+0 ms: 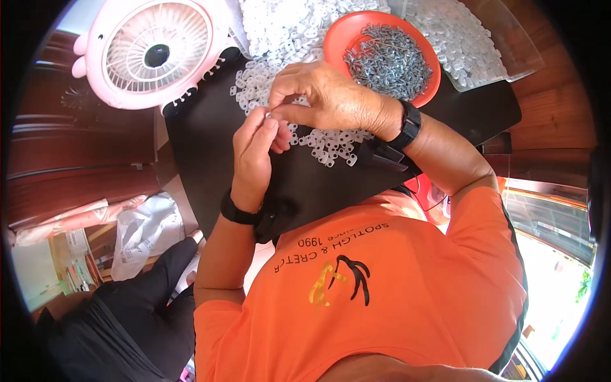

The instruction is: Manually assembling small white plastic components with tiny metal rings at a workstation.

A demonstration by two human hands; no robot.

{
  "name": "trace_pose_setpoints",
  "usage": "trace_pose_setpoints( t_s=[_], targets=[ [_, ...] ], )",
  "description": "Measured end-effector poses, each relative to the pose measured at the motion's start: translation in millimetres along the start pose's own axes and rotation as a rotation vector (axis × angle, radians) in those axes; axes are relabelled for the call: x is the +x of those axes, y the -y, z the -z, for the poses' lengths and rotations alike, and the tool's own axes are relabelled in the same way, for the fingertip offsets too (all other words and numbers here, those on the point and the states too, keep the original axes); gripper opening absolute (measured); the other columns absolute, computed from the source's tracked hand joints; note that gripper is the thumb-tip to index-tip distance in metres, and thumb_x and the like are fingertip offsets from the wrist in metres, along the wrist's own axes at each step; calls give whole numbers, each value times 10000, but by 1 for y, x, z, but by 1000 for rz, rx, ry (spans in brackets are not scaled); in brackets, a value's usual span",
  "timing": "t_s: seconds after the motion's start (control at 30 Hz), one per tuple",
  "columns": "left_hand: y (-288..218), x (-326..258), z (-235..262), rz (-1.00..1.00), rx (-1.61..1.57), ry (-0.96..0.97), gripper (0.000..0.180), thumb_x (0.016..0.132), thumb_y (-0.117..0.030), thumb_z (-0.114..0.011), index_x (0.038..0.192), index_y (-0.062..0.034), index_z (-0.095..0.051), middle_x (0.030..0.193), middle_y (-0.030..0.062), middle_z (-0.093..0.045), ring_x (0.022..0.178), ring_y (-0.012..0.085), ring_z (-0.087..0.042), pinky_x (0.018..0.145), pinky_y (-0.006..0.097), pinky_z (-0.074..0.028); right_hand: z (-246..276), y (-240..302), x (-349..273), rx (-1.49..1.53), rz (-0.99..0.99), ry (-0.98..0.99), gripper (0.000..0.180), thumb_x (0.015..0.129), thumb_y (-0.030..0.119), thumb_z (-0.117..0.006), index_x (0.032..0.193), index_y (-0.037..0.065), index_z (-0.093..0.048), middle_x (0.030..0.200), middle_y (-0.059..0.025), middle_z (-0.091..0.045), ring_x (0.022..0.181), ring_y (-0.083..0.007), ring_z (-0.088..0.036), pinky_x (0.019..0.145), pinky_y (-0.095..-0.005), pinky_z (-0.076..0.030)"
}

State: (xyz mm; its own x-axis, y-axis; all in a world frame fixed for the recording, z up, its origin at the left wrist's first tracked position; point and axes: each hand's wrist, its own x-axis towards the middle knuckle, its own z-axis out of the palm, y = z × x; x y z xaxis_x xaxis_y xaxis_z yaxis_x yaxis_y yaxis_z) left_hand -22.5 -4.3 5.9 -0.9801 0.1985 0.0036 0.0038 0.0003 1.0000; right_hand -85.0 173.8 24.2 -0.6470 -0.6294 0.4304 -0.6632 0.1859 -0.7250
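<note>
My left hand is closed in a pinch on a small white plastic clip, only a bit of which shows at the fingertips. Just above it, my right hand meets it with thumb and forefinger pinched together; whatever they grip is too small to make out. Beneath and around both hands, loose white clips with holes lie scattered on the black table. Beyond my right hand, an orange-red plate holds a heap of small metal nails or screws.
White clips form a large heap at the back. A clear bin with whitish pieces stands at the far right. A pink fan is at the far left. Someone in dark clothing sits at lower left, near a white plastic bag.
</note>
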Motion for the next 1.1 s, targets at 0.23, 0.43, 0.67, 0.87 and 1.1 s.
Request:
trace_pose_setpoints(
  t_s=[0.23,0.43,0.67,0.87,1.1],
  targets=[
    [-3,2,4,-72,-148,78,254,929,-219,-444,898,9,-551,732,73,-578,619,126,-521,586,241,-406,6,6,2,1,49,-59,131,785,108,-712,796,47,-597,756,-60,-606,740,-218,-597,662,-328,-478],
    [0,1,3,-97,-252,74,244,916,-193,-422,888,18,-542,729,90,-572,612,146,-523,578,256,-400,7,12,2,-20,210,-97,111,764,76,-709,801,58,-607,756,-62,-621,753,-267,-597,656,-362,-479],
    [-5,-2,-6,-170,-248,40,265,935,-176,-397,979,43,-539,722,85,-554,600,149,-503,574,253,-389,26,30,1,-101,316,-8,86,773,98,-695,822,69,-631,791,-71,-629,801,-284,-605,670,-364,-492],
    [-22,5,-4,-870,344,52,266,836,-183,-645,953,55,-618,864,184,-601,752,360,-556,649,423,-429,52,134,-6,-43,667,-88,152,736,157,-618,687,69,-504,677,-72,-532,741,-286,-563,593,-392,-474],
    [-2,-1,8,-28,-133,5,188,853,-149,-498,714,-23,-520,646,49,-502,541,113,-452,498,235,-338,54,188,-29,-19,764,-226,193,675,209,-580,613,28,-549,548,-90,-504,592,-264,-537,482,-358,-432]
  ],
)
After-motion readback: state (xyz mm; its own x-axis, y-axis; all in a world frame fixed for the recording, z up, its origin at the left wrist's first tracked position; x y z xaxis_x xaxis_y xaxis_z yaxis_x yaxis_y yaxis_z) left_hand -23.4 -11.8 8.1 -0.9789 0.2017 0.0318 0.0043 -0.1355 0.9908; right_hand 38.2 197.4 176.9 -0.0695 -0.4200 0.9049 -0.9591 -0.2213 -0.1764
